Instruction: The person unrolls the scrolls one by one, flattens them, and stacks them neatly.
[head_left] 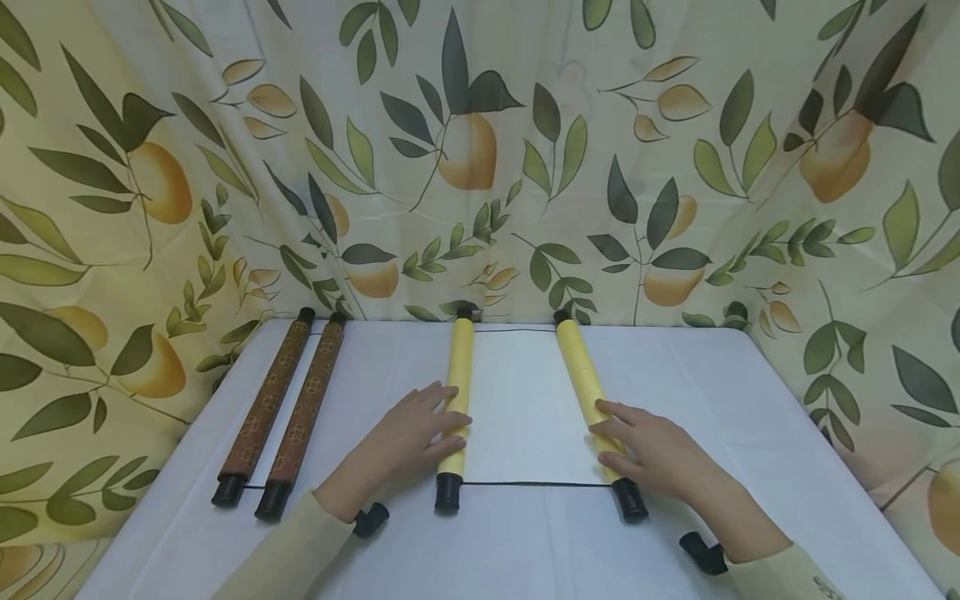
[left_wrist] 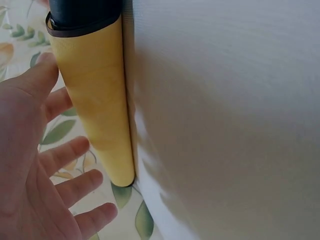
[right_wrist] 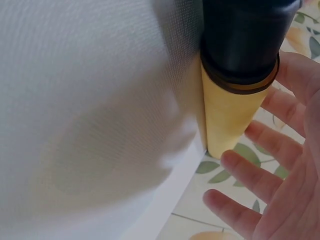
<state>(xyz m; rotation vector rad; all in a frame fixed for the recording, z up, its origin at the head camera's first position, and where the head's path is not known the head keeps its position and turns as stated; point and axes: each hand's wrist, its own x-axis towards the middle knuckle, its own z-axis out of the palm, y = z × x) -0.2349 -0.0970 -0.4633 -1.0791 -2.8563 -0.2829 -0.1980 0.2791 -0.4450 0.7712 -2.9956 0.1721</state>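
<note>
A scroll with two yellow rollers lies on the white table, a pale sheet (head_left: 532, 408) spread between them. Black knobs cap the ends of the left roller (head_left: 461, 350) and the right roller (head_left: 579, 354). My left hand (head_left: 397, 446) rests against the outer side of the left roller, fingers extended over it. On the other side, my right hand (head_left: 656, 446) touches the right roller with its fingers spread. Both wrist views show loosely straight fingers (left_wrist: 80, 187) beside the yellow cover, not wrapped round it.
To the left lie two brown patterned rollers (head_left: 273, 392) side by side, also black-capped. The white tabletop (head_left: 555, 550) runs back to a leaf-and-fruit patterned curtain (head_left: 487, 250). Black wrist mounts (head_left: 703, 552) sit under both wrists.
</note>
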